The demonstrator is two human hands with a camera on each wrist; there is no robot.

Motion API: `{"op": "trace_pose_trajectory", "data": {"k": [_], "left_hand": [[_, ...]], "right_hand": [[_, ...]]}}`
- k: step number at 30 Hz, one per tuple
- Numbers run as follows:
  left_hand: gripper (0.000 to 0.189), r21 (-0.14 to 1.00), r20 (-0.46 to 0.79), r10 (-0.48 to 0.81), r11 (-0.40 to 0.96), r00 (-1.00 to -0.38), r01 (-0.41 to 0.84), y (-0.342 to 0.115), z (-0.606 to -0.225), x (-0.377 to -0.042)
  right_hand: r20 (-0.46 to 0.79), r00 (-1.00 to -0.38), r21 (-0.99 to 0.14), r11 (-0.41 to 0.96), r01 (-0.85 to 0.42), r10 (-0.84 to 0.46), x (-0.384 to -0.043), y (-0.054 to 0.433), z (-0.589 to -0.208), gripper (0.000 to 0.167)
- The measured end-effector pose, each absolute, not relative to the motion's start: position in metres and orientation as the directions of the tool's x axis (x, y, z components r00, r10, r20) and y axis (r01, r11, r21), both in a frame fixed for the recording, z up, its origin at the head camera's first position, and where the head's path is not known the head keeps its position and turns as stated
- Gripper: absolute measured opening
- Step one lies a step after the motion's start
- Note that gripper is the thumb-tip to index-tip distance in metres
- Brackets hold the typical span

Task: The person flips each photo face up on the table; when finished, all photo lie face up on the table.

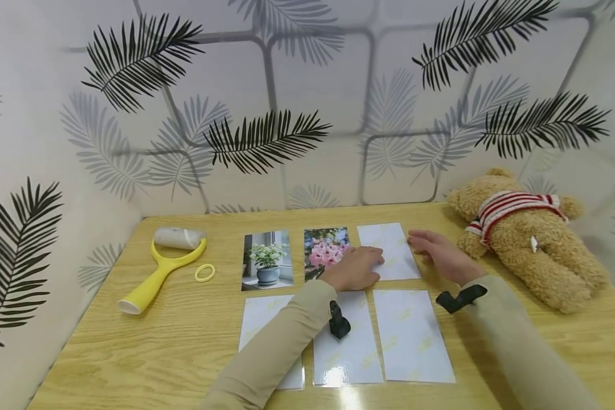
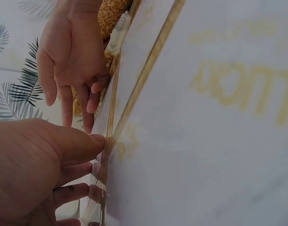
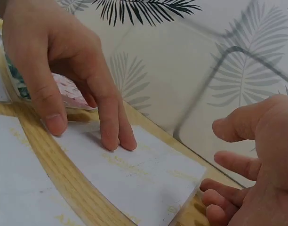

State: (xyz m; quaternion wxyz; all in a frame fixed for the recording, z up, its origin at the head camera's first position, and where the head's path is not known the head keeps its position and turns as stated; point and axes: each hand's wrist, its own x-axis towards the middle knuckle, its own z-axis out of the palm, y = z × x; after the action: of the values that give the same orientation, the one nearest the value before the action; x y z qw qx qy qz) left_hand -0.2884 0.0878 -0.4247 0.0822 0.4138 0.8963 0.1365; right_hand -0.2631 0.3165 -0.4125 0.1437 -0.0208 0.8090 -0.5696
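The face-down white card [image 1: 391, 250] lies toward the far right part of the desk [image 1: 133, 353], its long axis running from the near edge to the far one. The left hand [image 1: 356, 267] presses the card's left side with straight fingers [image 3: 111, 136]. The right hand [image 1: 441, 253] hovers just off its right edge, fingers loosely spread and holding nothing.

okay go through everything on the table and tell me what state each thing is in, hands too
Left hand: fingertips pressing on the top-right white card, which lies face down.
Right hand: open, relaxed, at that card's right edge.
Potted plant photo: face up.
Pink flower photo: face up.
Three front-row cards: face down, flat.
Yellow lint roller: lying down, untouched.
Yellow ring: lying flat.
Teddy bear: lying on the table, untouched.
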Motion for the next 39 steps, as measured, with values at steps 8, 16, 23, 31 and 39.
{"op": "trace_pose_trajectory", "data": {"k": [8, 16, 23, 31, 39], "left_hand": [[0.035, 0.320, -0.003, 0.767, 0.608, -0.641, 0.726, 0.088, -0.420, -0.286], [0.038, 0.398, 0.015, 0.759, 0.593, -0.651, 0.700, 0.087, -0.421, -0.284], [0.038, 0.433, 0.047, 0.766, 0.563, -0.641, 0.704, 0.081, -0.418, -0.284], [0.044, 0.638, 0.108, 0.690, 0.504, -0.716, 0.582, 0.067, -0.412, -0.292], [0.091, 0.975, -0.037, 0.492, 0.209, -0.870, 0.076, 0.063, -0.408, -0.294]], "right_hand": [[-0.119, -0.969, -0.982, 0.167, 0.083, -0.218, -0.265, 0.324, -0.416, 0.059], [-0.050, -0.972, -0.972, 0.236, -0.006, -0.230, -0.262, 0.314, -0.417, 0.042], [0.026, -0.994, -0.819, 0.568, -0.082, -0.106, -0.264, 0.299, -0.409, 0.039], [0.098, -0.993, -0.830, 0.545, -0.115, -0.061, -0.260, 0.299, -0.405, 0.041], [0.040, -0.993, -0.958, 0.279, -0.069, -0.109, -0.252, 0.305, -0.404, 0.050]]}}
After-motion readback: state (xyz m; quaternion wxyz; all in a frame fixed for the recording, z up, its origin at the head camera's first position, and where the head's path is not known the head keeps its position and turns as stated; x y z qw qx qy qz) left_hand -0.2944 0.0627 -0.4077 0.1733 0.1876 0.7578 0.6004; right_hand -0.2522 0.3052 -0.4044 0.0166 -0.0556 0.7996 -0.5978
